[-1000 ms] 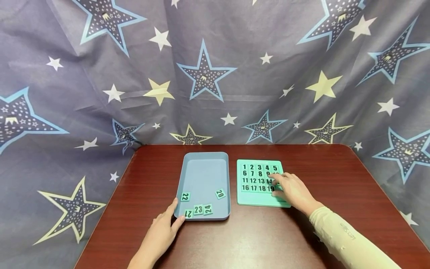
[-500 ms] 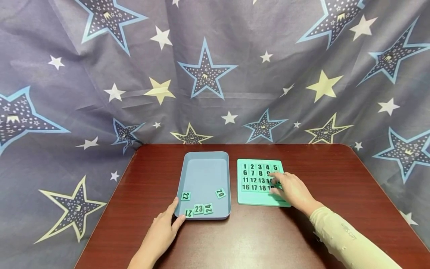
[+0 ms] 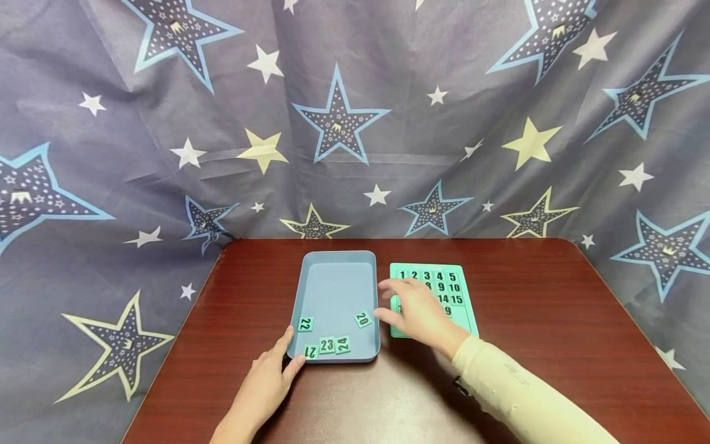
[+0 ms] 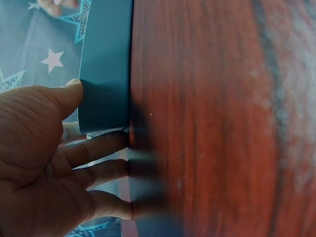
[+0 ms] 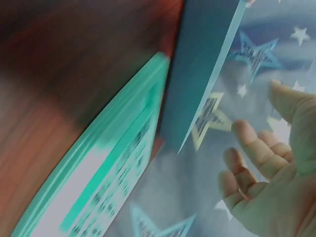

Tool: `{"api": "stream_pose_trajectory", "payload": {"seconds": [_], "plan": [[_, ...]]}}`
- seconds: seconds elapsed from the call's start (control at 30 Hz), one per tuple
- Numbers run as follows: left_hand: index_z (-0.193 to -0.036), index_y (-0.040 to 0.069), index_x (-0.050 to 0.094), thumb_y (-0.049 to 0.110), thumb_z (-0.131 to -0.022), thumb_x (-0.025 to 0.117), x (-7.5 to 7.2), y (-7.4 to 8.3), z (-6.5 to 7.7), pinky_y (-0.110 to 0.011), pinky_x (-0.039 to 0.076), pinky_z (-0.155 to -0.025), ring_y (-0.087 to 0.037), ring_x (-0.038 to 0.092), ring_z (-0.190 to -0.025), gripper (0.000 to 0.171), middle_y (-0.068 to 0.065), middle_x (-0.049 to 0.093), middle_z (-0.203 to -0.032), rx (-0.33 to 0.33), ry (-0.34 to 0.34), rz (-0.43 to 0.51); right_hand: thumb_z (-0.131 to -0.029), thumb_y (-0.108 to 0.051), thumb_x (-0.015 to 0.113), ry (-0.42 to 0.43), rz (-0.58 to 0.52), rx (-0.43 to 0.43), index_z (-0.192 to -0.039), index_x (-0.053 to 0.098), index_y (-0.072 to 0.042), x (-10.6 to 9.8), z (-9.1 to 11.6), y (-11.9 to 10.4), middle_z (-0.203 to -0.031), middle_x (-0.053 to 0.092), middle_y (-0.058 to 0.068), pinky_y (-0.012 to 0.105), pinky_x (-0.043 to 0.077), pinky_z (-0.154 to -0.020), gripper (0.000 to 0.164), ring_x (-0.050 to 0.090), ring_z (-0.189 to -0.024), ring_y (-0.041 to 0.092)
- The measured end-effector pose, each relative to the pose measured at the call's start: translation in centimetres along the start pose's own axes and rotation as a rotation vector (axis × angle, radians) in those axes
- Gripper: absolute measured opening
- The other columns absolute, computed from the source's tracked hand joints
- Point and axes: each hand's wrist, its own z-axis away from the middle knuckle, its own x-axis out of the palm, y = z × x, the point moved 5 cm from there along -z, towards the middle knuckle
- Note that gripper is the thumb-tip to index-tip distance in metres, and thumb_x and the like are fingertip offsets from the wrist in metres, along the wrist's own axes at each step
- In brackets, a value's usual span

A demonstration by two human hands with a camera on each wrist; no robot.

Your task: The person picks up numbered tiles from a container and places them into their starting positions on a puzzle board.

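My left hand [image 3: 265,379] rests at the near left corner of a blue-grey tray [image 3: 339,293]. In the left wrist view its thumb touches the tray's rim, while the other fingers extend past the corner. Inside the tray lie green number tiles: 20 [image 3: 363,319] near the right wall, 22 [image 3: 306,324] at the left, and 21 [image 3: 311,352], 23 [image 3: 326,345] and 24 [image 3: 342,345] along the near side. My right hand [image 3: 420,310] hovers over a mint-green number board [image 3: 462,319], holding nothing. Its parted fingertips reach the tray's right rim, beside tile 20.
Numbered tiles fill the board's upper rows, partly covered by the right hand; 19 [image 3: 447,311] shows in the lowest row. Tray and board stand side by side on a dark red wooden table [image 3: 355,407]. A star-patterned curtain [image 3: 355,179] hangs behind the table.
My right hand has moved left from the board's right part to the tray's right rim, uncovering tiles 10 and 15. My left hand has stayed at the tray corner.
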Motion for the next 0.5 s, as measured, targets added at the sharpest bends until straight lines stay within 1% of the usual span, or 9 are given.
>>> {"api": "stream_pose_trajectory", "payload": {"seconds": [0.03, 0.1, 0.2, 0.23, 0.37, 0.43, 0.5], "plan": [[-0.168, 0.010, 0.036, 0.037, -0.110, 0.062, 0.0, 0.0, 0.0, -0.078, 0.039, -0.112, -0.054, 0.056, -0.139, 0.069, -0.023, 0.053, -0.161, -0.001, -0.001, -0.001, -0.090, -0.037, 0.087, -0.018, 0.019, -0.006, -0.131, 0.071, -0.010, 0.6, -0.4, -0.7, -0.107, 0.082, 0.003, 0.050, 0.055, -0.099, 0.051, 0.069, -0.111, 0.032], [-0.168, 0.010, 0.036, 0.037, -0.109, 0.062, 0.1, -0.1, 0.0, -0.079, 0.037, -0.113, -0.054, 0.056, -0.139, 0.070, -0.023, 0.053, -0.161, -0.003, -0.004, 0.000, -0.089, -0.039, 0.088, -0.051, 0.091, -0.031, -0.127, 0.072, -0.011, 1.8, -1.1, -1.9, -0.107, 0.082, 0.002, 0.050, 0.053, -0.101, 0.050, 0.068, -0.112, 0.032], [-0.168, 0.011, 0.035, 0.038, -0.110, 0.062, 0.2, -0.2, 0.0, -0.079, 0.036, -0.114, -0.053, 0.056, -0.140, 0.070, -0.023, 0.052, -0.161, -0.003, -0.008, -0.002, -0.088, -0.047, 0.087, -0.128, 0.266, -0.039, -0.121, 0.073, -0.013, 3.8, -1.8, -3.1, -0.107, 0.082, 0.001, 0.047, 0.050, -0.103, 0.050, 0.067, -0.114, 0.030], [-0.168, 0.011, 0.035, 0.038, -0.110, 0.062, 0.2, -0.2, 0.0, -0.079, 0.036, -0.114, -0.053, 0.055, -0.140, 0.070, -0.022, 0.052, -0.162, -0.004, -0.009, -0.001, -0.088, -0.050, 0.086, -0.160, 0.333, -0.038, -0.117, 0.073, -0.013, 4.5, -2.0, -3.3, -0.105, 0.081, 0.001, 0.045, 0.050, -0.102, 0.049, 0.066, -0.112, 0.029], [-0.169, 0.012, 0.034, 0.038, -0.110, 0.062, 0.2, -0.3, 0.0, -0.079, 0.033, -0.116, -0.053, 0.054, -0.142, 0.070, -0.021, 0.050, -0.163, -0.010, -0.009, 0.006, -0.090, -0.060, 0.079, -0.294, 0.573, -0.016, -0.106, 0.075, -0.014, 6.9, -2.4, -3.5, -0.101, 0.080, 0.001, 0.040, 0.043, -0.105, 0.049, 0.060, -0.109, 0.025], [-0.169, 0.012, 0.034, 0.038, -0.110, 0.062, 0.2, -0.3, 0.0, -0.079, 0.033, -0.116, -0.053, 0.054, -0.142, 0.070, -0.021, 0.051, -0.163, -0.010, -0.005, 0.009, -0.091, -0.060, 0.077, -0.327, 0.647, -0.024, -0.101, 0.075, -0.014, 7.6, -2.5, -3.6, -0.099, 0.079, 0.000, 0.041, 0.041, -0.109, 0.047, 0.059, -0.108, 0.024], [-0.169, 0.013, 0.034, 0.038, -0.110, 0.062, 0.1, -0.2, 0.0, -0.079, 0.035, -0.115, -0.053, 0.054, -0.141, 0.070, -0.020, 0.051, -0.163, -0.007, 0.000, 0.007, -0.093, -0.059, 0.075, -0.344, 0.689, -0.031, -0.100, 0.077, -0.015, 8.0, -2.6, -3.7, -0.100, 0.080, 0.000, 0.044, 0.038, -0.116, 0.044, 0.060, -0.110, 0.025]]}}
